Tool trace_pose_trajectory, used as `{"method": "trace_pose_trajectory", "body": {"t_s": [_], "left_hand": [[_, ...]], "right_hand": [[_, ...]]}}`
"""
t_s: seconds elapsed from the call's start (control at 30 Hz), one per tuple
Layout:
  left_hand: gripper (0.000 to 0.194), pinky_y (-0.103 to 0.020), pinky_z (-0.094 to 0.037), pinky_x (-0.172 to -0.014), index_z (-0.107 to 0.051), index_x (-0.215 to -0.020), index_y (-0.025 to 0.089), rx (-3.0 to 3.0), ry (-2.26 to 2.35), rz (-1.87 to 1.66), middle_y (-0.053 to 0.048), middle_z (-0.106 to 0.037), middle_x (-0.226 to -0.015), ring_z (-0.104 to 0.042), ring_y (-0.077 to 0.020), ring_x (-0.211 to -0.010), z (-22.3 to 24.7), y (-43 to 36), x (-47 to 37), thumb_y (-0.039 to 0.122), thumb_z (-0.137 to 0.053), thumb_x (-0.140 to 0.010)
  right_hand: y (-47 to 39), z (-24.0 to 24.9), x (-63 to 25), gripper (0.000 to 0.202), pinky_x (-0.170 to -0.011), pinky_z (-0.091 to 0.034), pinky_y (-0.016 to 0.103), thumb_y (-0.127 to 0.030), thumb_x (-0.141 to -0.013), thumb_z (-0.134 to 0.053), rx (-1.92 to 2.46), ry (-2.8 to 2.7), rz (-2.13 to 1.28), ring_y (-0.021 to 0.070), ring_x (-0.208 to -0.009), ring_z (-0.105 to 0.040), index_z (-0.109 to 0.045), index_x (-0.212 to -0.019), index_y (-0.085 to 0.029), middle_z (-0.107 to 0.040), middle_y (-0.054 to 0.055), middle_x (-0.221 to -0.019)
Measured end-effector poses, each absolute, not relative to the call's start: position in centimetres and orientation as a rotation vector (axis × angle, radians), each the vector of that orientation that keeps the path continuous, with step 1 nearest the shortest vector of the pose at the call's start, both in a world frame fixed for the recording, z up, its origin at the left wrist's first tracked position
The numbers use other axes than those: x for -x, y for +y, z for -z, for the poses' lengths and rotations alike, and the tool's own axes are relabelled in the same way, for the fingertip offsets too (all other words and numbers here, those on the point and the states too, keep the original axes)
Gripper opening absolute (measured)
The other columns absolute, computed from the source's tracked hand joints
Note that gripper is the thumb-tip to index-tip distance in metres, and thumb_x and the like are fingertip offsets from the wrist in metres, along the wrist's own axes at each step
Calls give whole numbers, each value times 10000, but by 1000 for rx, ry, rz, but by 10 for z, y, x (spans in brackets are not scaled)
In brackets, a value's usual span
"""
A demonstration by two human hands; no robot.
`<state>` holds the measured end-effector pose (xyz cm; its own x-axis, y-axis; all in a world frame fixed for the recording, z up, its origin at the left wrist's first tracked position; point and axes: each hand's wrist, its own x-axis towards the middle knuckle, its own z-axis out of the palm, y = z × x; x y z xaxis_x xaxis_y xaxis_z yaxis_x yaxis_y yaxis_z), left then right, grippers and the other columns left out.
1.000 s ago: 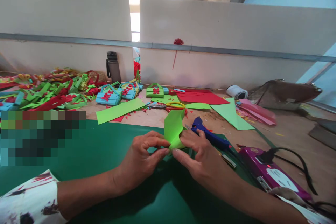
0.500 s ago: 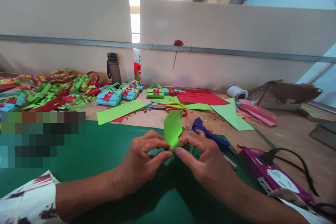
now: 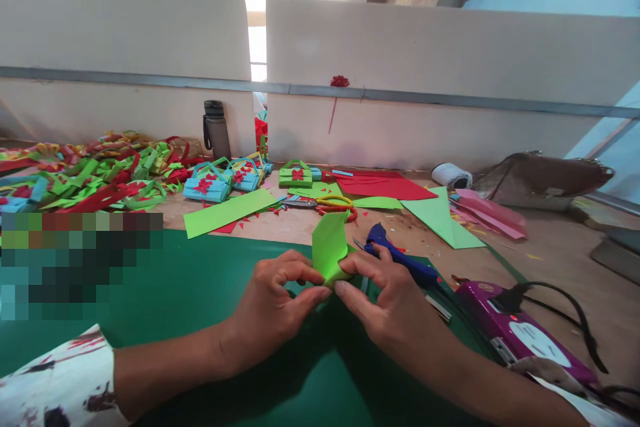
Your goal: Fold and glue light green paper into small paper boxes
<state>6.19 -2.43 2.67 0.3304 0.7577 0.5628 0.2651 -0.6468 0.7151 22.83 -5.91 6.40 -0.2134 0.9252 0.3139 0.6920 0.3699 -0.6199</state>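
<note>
A folded piece of bright green paper (image 3: 329, 243) stands up between my hands, a little above the green mat (image 3: 200, 280). My left hand (image 3: 280, 300) pinches its lower left corner between thumb and fingers. On the other side, my right hand (image 3: 387, 293) grips the lower right edge, thumb in front and fingers behind. The two thumb tips are close together at the bottom fold. Just beyond my right hand lies a blue glue gun (image 3: 400, 257). Scissors with yellow and orange handles (image 3: 335, 202) rest behind the paper, partly hidden by it.
Small paper bags (image 3: 207, 185) with red bows stand at the back, beside a heap of colourful paper pieces (image 3: 110, 173) and a dark bottle (image 3: 217, 130). Red sheets (image 3: 385, 185) lie behind. At right are a purple power strip (image 3: 525, 333), its cable and a brown handbag (image 3: 545, 180).
Almost nothing differs. My left hand and forearm have shifted very slightly to the right, and both hands keep hold of the green paper.
</note>
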Motion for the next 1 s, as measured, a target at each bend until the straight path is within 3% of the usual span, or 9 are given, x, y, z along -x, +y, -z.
{"method": "trace_pose_trajectory", "body": {"t_s": [0.2,0.27,0.4,0.6,0.83,1.0], "left_hand": [[41,-215,-443,-569,-674,-689,138,-2150,850,-1334,-27,-640,-646,-584,-127,-613,-27,-24,-62,147,-680,-729],[39,-222,-456,-584,-673,-696,141,-2178,821,-1354,-29,-649,-648,-591,-136,-633,-26,-24,-62,146,-673,-735],[19,-246,-470,-608,-676,-739,135,-2262,766,-1386,-46,-670,-690,-594,-150,-651,-25,-23,-61,145,-662,-746],[26,-255,-455,-601,-671,-735,129,-2365,756,-1404,-46,-650,-670,-570,-152,-638,-23,-22,-60,134,-654,-753],[69,-267,-444,-599,-667,-733,122,-2462,773,-1377,-46,-606,-643,-538,-154,-630,-16,-20,-61,132,-617,-781],[136,-241,-452,-612,-684,-842,150,-2330,719,-1293,-41,-605,-716,-554,-137,-673,-17,-22,-61,126,-551,-831]], "right_hand": [[-57,-60,-230,87,-1049,-66,577,-195,-799,-546,1375,-2007,-322,136,-670,-585,-530,-717,-217,-623,-58,-702],[-58,-57,-231,76,-1047,-117,569,-156,-796,-550,1322,-2001,-244,146,-681,-618,-541,-828,-224,-661,-39,-744],[-58,-52,-233,237,-1049,-163,542,-116,-834,-513,1146,-2078,-18,172,-803,-656,-548,-1030,-245,-707,14,-896],[-55,-52,-235,81,-1044,-181,509,-153,-841,-549,1105,-2173,95,172,-735,-648,-607,-866,-204,-711,20,-798],[-58,-50,-234,221,-997,-236,515,-57,-844,-450,1132,-2257,247,181,-730,-614,-609,-756,-183,-676,47,-757],[-55,-48,-236,201,-935,-317,474,-55,-838,-459,1119,-2242,224,187,-741,-598,-609,-816,-188,-643,33,-726]]}}
